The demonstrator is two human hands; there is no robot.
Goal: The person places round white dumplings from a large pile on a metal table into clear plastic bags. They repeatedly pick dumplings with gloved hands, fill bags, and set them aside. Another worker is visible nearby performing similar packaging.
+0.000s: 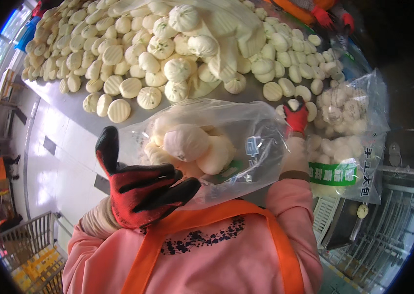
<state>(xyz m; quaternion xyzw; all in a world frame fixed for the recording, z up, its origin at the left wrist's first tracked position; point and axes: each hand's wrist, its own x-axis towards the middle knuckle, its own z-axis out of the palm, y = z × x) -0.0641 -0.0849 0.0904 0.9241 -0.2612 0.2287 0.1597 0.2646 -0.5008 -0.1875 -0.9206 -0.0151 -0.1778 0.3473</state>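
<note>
In front of my chest, a clear plastic bag (262,125) holds several white steamed buns (186,142) and bears printing. My left hand (148,187), in a red and black work glove, is at the bag's near left side, thumb and fingers spread. The fingers overlap the bag in view; whether they press on it I cannot tell. Beyond the bag's right end, my right hand (296,117), gloved the same way, grips a small pale bun (293,105) at the table's edge. More loose buns lie close around it.
A large heap of buns (82,55) covers the metal table (71,106), with a pale cloth (225,33) among them. Filled bags (343,110) lie at the right. Another person's red-gloved hands (324,17) are at the far right. A metal rack (387,228) stands lower right.
</note>
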